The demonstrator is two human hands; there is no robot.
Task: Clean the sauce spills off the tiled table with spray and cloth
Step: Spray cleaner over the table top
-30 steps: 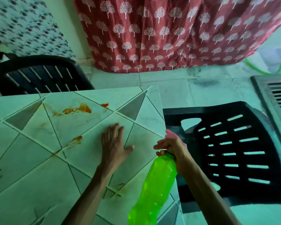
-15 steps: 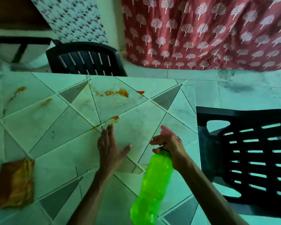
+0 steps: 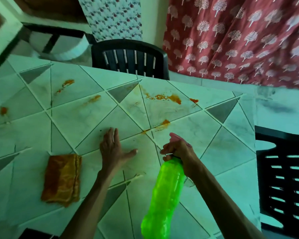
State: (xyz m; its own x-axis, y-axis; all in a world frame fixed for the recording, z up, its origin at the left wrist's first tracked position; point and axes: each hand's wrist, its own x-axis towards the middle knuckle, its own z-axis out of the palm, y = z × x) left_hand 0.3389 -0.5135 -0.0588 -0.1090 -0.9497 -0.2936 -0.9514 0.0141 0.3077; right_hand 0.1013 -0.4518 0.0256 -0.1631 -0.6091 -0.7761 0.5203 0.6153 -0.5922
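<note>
No brand, label or writing is showing on anything here; the green spray bottle [image 3: 164, 197] is bare translucent plastic with a pink spray head just peeking above the fingers.

The right hand [image 3: 179, 150] is gripping that bottle around the neck, fingers curled tight over the trigger head, with the nozzle pointing toward the orange sauce spills [image 3: 167, 98] farther up the tiled table [image 3: 223, 152]. Whether a finger is actually squeezing the trigger is hard to tell, since the hand is covering it. The left hand [image 3: 113, 149] is lying flat on the tiles, fingers pressed together and thumb spread out to the side, holding nothing. The folded orange cloth [image 3: 62, 178] is lying on the table just to the left of that forearm, apart from both hands.

Against the frame half a second ago, the view is swinging further left: the cloth is sitting nearer the middle, and more stains are coming into sight on the left tiles, including a small blob [image 3: 3, 110] near the edge. The hands and bottle are keeping the same pose. A black plastic chair [image 3: 129, 61] is standing beyond the far edge, with a red tree-print curtain [image 3: 240, 40] behind.
</note>
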